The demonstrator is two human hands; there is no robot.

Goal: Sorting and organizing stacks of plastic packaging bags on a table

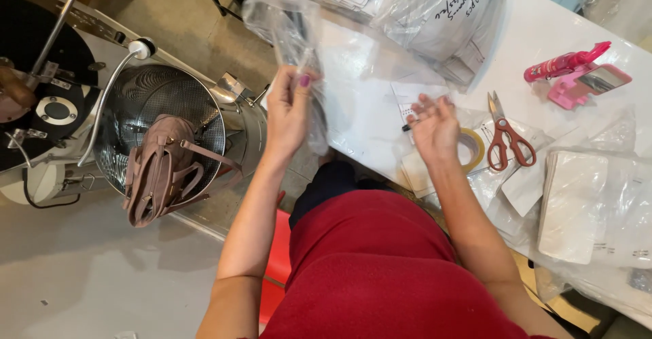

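My left hand (291, 108) is raised at the table's left edge and grips a clear plastic bag (285, 27) that stands up above it, with something dark and thin inside. My right hand (435, 125) hovers over the white table (543, 33) with fingers spread, holding nothing. It is just left of a roll of tape (473, 147) and above a sheet of paper and a pen. Red-handled scissors (506, 139) lie right of the tape.
A large clear bag of white packets (435, 13) sits at the table's far side. A pink holder (584, 81) is far right, flat white packets (577, 203) near right. Left of me, a metal machine's mesh basket (146, 101) holds a pink handbag (166, 173).
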